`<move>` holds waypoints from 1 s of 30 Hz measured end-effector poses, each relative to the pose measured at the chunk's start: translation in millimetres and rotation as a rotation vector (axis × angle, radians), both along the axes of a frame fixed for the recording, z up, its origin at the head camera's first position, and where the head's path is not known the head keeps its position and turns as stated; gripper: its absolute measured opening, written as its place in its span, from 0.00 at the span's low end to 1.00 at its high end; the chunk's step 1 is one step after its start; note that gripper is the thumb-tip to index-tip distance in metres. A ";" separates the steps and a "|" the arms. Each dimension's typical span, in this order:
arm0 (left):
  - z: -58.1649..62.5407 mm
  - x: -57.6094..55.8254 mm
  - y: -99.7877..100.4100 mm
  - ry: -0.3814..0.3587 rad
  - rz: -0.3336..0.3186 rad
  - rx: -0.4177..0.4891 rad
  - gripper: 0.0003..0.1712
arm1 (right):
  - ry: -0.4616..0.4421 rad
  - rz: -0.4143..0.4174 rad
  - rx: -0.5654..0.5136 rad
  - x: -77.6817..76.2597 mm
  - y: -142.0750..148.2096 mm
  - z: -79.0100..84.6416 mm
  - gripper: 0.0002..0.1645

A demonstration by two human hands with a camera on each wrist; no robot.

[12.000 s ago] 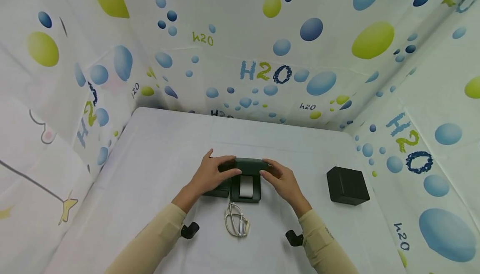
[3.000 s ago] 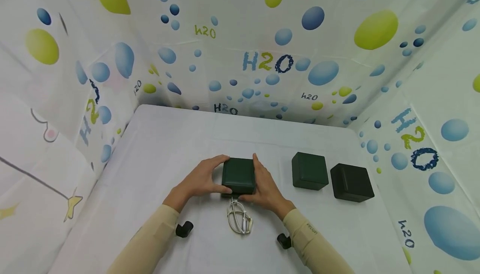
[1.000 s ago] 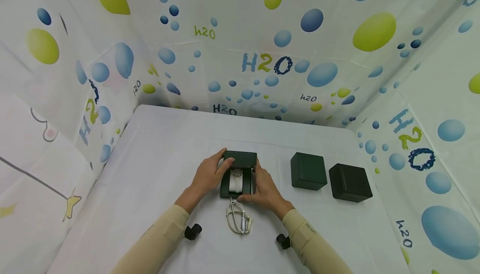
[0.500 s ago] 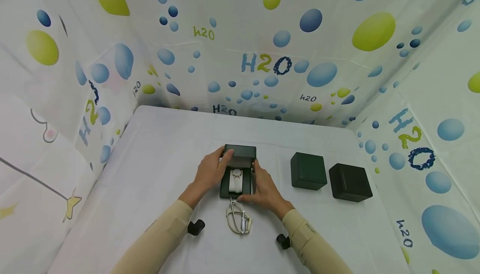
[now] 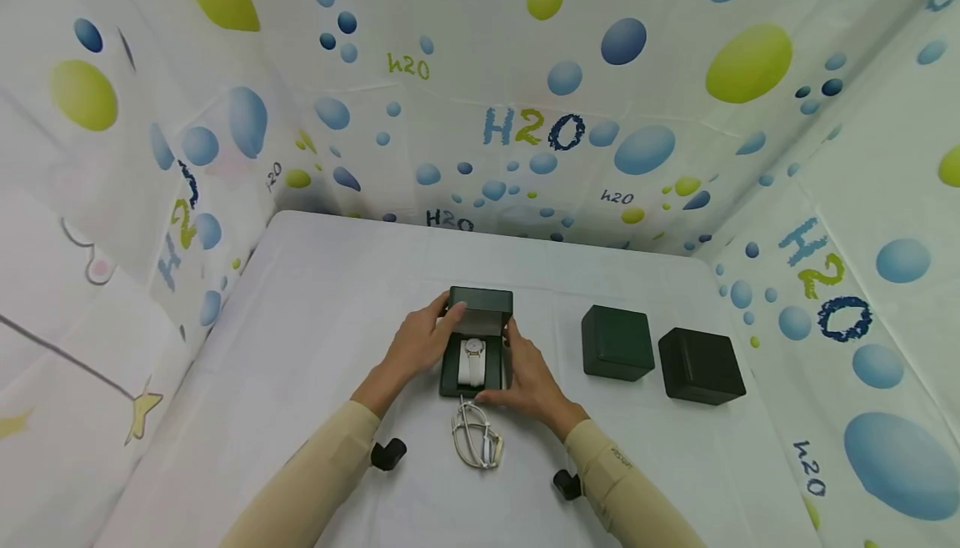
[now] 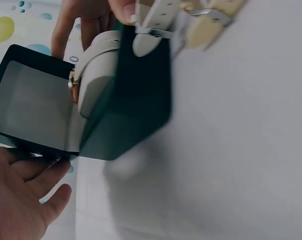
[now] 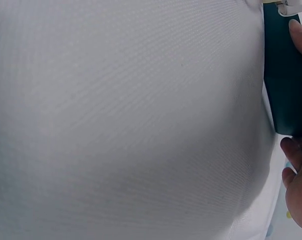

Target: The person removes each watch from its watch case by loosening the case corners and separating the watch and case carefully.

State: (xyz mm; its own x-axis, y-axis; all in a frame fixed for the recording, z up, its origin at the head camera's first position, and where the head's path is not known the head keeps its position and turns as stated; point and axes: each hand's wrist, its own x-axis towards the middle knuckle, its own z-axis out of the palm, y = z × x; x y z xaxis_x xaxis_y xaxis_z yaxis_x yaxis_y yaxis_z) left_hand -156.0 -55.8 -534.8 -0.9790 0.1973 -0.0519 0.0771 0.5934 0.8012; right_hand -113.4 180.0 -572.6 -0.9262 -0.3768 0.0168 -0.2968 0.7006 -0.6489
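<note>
A dark green watch box (image 5: pixel 450 376) sits on the table between both hands, its lid (image 5: pixel 483 301) tipped up and back. Inside is a wristwatch (image 5: pixel 472 354) with a white strap, wrapped round a pale cushion. My left hand (image 5: pixel 415 339) grips the lid at its left side, thumb in front and fingers behind. My right hand (image 5: pixel 531 377) holds the base from the right, thumb at the front corner. In the left wrist view the lid's grey lining (image 6: pixel 33 102) faces the watch's gold-toned case (image 6: pixel 74 86). Close in front of the box lie pale-strapped watches (image 5: pixel 489 450), loosely looped together.
To the right stand a closed dark green box (image 5: pixel 618 343) and a closed black box (image 5: pixel 702 366), side by side. A white cloth covers the table (image 5: pixel 360 273). Curtains (image 5: pixel 450 98) with blue and green spots rise behind and at both sides.
Since three seconds ago the lid has swung up, uncovering the watch; lately it has barely moved. Compared with twelve seconds ago, a green box now stands next to the black one.
</note>
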 end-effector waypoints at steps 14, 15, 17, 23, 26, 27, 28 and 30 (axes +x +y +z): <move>-36.9 49.4 -0.4 0.311 -0.079 -0.029 0.47 | -0.040 -0.029 0.034 1.4 0.6 2.1 0.88; -38.2 51.9 0.0 0.348 -0.090 -0.033 0.46 | -0.034 -0.027 0.029 1.6 0.7 2.2 0.88; -40.4 55.3 0.9 0.407 -0.114 -0.041 0.45 | -0.032 -0.025 0.026 1.5 0.5 2.7 0.88; -41.2 57.5 3.5 0.463 -0.166 -0.111 0.43 | -0.025 -0.019 0.032 0.6 0.1 2.6 0.87; -38.3 54.4 4.5 0.430 -0.206 -0.146 0.41 | -0.030 -0.012 0.035 0.6 0.1 2.4 0.87; -37.0 52.5 4.8 0.419 -0.222 -0.155 0.41 | -0.032 -0.010 0.036 0.6 0.2 2.3 0.87; -35.7 50.5 5.2 0.408 -0.237 -0.165 0.41 | -0.029 -0.006 0.035 0.7 0.3 2.3 0.87; -33.3 46.7 5.7 0.388 -0.260 -0.191 0.42 | -0.027 -0.002 0.038 1.0 0.7 2.3 0.87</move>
State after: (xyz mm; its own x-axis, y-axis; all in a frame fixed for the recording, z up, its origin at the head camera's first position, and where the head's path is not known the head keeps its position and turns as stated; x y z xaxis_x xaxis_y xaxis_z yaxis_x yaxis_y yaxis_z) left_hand -109.3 -50.1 -568.1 -0.8531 0.4595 0.2473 0.5124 0.6481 0.5634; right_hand -112.4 180.8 -570.4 -0.9270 -0.3744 -0.0229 -0.2775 0.7256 -0.6296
